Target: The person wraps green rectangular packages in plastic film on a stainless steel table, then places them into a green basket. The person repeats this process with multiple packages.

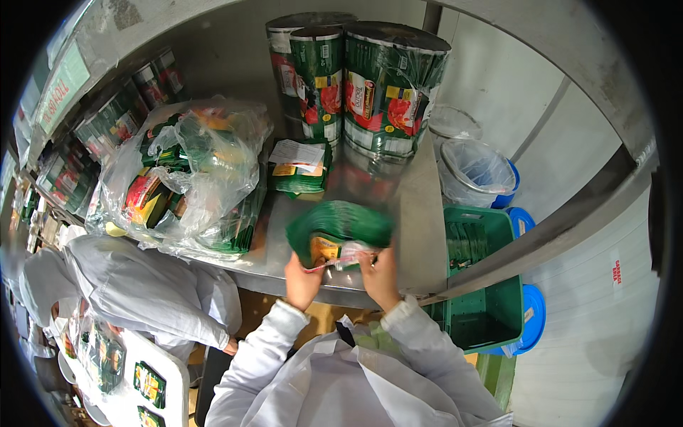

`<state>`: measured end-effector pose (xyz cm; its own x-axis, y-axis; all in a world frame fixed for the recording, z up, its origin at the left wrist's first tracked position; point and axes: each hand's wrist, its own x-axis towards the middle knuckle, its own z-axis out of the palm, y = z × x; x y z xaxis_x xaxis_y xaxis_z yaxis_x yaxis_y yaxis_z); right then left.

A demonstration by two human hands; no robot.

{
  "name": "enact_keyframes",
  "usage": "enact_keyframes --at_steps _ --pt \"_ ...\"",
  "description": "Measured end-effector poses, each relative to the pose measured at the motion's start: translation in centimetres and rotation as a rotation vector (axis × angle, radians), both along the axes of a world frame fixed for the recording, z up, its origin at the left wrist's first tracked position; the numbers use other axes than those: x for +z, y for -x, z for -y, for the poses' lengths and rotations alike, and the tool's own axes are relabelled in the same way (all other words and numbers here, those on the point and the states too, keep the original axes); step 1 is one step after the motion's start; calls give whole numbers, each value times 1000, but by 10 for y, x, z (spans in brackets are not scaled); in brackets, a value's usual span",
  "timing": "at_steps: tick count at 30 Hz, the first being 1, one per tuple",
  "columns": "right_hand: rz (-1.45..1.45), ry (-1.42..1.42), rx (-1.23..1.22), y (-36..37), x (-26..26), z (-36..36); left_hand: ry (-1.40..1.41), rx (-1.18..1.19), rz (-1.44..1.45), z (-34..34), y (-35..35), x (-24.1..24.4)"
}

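Observation:
Between my hands a bundle of green printed pouches (341, 221) is bent in an arch, blurred by motion. A thin red-and-white strip or band runs along its near side. My left hand (304, 280) grips the bundle's left end, and my right hand (380, 275) grips its right end. The bundle is over the front part of the steel table (421, 229). Just beyond it lies a stack of green pouches (299, 184) with a white paper slip (299, 153) on top. To the left, a large clear plastic bag (213, 155) holds many similar pouches.
Wrapped rolls of printed film (392, 96) stand at the table's back. On the right are a green crate (483, 320) with pouches inside, a lined bin (475, 165) and blue lids (533, 309). A steel post (565, 235) slants there. A co-worker (144, 288) in white bends at a white table (173, 368) on the left.

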<state>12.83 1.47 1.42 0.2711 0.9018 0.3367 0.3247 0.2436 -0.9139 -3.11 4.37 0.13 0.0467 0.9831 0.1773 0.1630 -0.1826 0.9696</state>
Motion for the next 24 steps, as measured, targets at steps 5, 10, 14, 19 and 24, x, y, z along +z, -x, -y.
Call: enact_keyframes --at_steps 5,10,14,19,24 --pt "-127 -110 -11 15 -37 -14 -180 146 -240 -10 -22 -15" --pt "-60 11 100 -16 -23 -24 -193 124 -291 -15 -18 -33" --pt "-136 106 226 -31 -22 -23 -163 98 -245 -17 -16 -32" --pt "-248 243 251 -42 -36 -41 -173 53 -275 -25 -3 -33" --pt "-470 197 433 -53 -36 -47 196 -222 6 -25 11 -16"
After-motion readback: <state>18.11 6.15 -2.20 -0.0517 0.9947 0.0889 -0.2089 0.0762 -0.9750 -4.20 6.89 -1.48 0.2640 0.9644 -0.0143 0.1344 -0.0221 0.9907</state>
